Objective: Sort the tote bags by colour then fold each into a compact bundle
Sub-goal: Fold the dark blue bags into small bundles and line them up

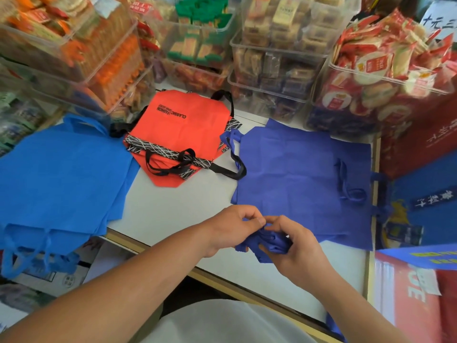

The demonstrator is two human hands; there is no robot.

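On the white table (173, 209) lie three groups of tote bags. A stack of bright blue bags (61, 179) covers the left side and hangs over the front edge. Orange bags with black handles and "CLASSIC FASHION" print (183, 125) sit at the back centre. Dark blue bags (296, 174) lie flat on the right. Near the front edge, my left hand (235, 226) and my right hand (296, 246) both grip a small, tightly folded dark blue bag bundle (267, 243) just above the table.
Clear plastic bins of packaged snacks (272, 58) line the back of the table. A bin of red-and-white packets (383, 70) stands at the back right. Red and blue boxes (425, 194) crowd the right side. Cardboard boxes (61, 276) sit below the left edge.
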